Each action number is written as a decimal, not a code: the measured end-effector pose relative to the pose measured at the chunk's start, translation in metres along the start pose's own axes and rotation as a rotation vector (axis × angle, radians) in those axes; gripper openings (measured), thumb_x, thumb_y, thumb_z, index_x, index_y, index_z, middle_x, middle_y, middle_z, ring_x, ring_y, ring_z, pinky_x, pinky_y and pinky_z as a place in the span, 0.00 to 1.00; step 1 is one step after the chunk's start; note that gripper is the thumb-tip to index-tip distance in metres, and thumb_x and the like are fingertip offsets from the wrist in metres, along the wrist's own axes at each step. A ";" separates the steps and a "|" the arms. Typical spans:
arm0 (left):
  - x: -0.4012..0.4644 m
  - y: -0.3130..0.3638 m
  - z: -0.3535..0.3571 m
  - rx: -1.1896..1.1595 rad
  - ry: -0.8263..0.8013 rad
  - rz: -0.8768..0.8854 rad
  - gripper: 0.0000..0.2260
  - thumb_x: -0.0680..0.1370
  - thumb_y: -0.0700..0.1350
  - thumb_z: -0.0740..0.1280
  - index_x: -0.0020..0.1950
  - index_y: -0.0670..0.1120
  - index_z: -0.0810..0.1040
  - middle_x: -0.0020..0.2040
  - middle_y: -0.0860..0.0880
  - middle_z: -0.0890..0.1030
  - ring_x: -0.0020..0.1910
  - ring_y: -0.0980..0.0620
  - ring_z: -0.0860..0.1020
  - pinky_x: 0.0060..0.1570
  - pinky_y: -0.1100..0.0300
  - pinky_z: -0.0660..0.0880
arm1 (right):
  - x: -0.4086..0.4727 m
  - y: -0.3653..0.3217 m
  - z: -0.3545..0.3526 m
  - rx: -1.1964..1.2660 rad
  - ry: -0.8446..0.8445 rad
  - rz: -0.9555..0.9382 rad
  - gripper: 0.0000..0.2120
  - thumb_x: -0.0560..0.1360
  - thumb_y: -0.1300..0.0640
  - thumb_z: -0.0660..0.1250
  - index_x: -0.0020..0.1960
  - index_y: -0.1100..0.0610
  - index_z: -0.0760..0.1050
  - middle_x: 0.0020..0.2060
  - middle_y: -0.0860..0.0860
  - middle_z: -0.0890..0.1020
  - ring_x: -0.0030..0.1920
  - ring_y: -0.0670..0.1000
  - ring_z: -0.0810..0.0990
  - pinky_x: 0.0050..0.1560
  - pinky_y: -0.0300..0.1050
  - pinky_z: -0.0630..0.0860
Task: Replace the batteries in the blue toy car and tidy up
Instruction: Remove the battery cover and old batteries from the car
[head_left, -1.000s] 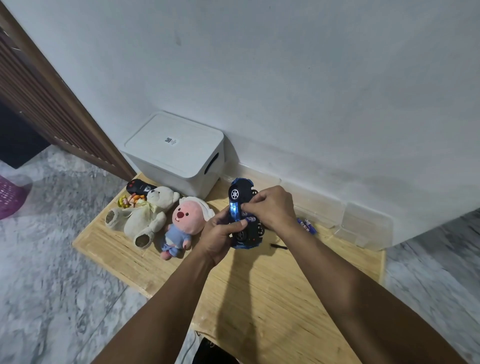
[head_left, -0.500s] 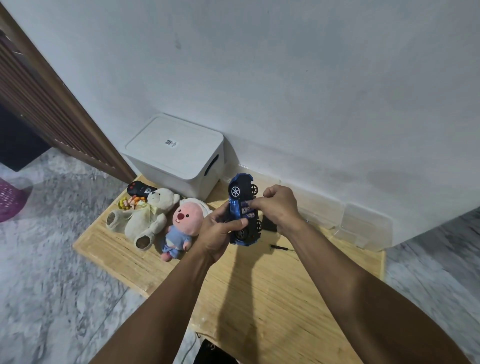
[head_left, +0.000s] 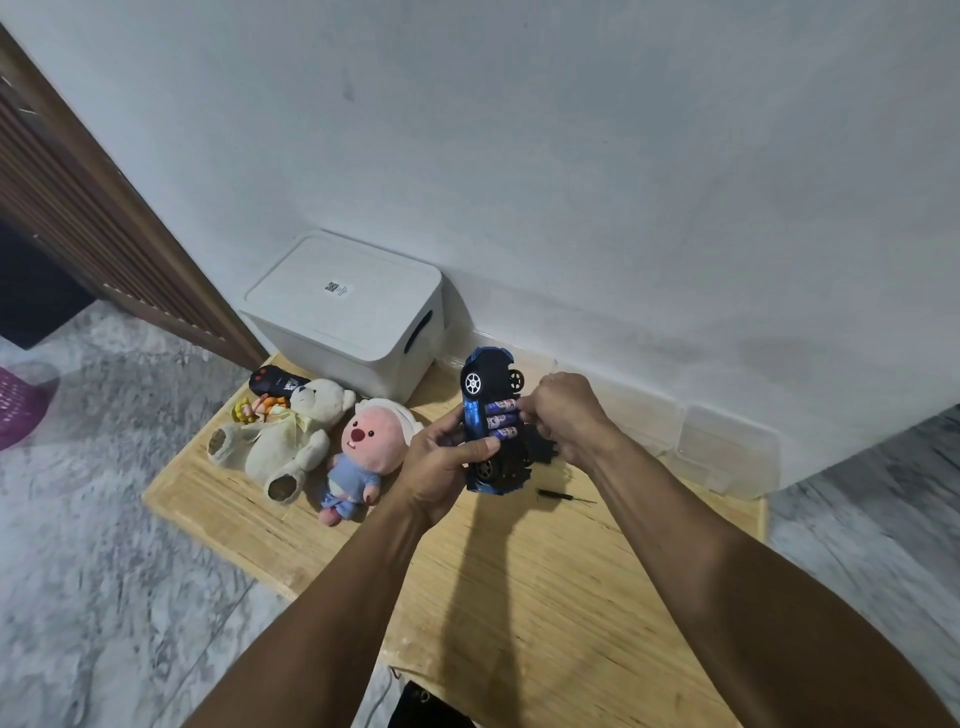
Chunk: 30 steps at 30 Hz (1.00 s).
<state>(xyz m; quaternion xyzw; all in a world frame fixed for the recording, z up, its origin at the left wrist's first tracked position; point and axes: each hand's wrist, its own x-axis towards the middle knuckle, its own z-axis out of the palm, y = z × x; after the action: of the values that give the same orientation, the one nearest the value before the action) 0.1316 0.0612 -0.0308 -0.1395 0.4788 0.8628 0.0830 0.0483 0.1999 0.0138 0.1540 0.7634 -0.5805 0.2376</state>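
Note:
My left hand (head_left: 441, 462) holds the blue toy car (head_left: 491, 415) above the wooden table, nose up, underside facing me. Three purple batteries (head_left: 501, 418) lie side by side in its uncovered compartment. My right hand (head_left: 566, 415) is at the car's right side, fingertips touching the battery ends. A black battery cover (head_left: 540, 448) is tucked under its palm. A small black screwdriver (head_left: 563, 497) lies on the table below that hand.
A white lidded storage box (head_left: 348, 312) stands against the wall at the back left. A cream teddy bear (head_left: 291, 431), a pink plush (head_left: 363, 452), a small doll (head_left: 254, 408) and a black remote (head_left: 275, 382) lie on the wooden table (head_left: 519, 597). Clear plastic containers (head_left: 722, 447) line the wall on the right.
My right hand has slid right off the car's underside, taking the black cover with it. The three batteries now show. The left hand has kept its hold on the car.

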 end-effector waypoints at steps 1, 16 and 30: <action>0.000 0.000 0.001 -0.006 -0.007 -0.001 0.24 0.68 0.30 0.71 0.64 0.36 0.76 0.56 0.37 0.81 0.55 0.39 0.80 0.56 0.42 0.78 | -0.002 -0.002 -0.002 0.003 -0.010 0.014 0.07 0.69 0.66 0.66 0.36 0.57 0.71 0.32 0.55 0.76 0.28 0.49 0.71 0.29 0.41 0.63; 0.002 0.001 0.006 -0.052 0.022 -0.033 0.24 0.68 0.33 0.72 0.65 0.38 0.77 0.55 0.38 0.82 0.54 0.41 0.81 0.56 0.42 0.78 | -0.014 0.003 -0.003 0.316 -0.089 -0.096 0.08 0.66 0.67 0.78 0.43 0.65 0.82 0.40 0.60 0.84 0.39 0.55 0.83 0.44 0.45 0.83; 0.001 0.004 0.007 -0.140 -0.038 -0.080 0.24 0.71 0.35 0.67 0.68 0.38 0.73 0.57 0.38 0.81 0.53 0.41 0.81 0.47 0.47 0.79 | -0.017 -0.007 -0.019 0.077 -0.103 -0.077 0.04 0.69 0.64 0.68 0.36 0.62 0.78 0.33 0.54 0.78 0.28 0.49 0.69 0.26 0.39 0.63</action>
<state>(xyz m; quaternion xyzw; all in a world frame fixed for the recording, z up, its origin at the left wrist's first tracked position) 0.1284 0.0652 -0.0245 -0.1475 0.4096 0.8927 0.1163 0.0556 0.2170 0.0325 0.1037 0.7328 -0.6251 0.2479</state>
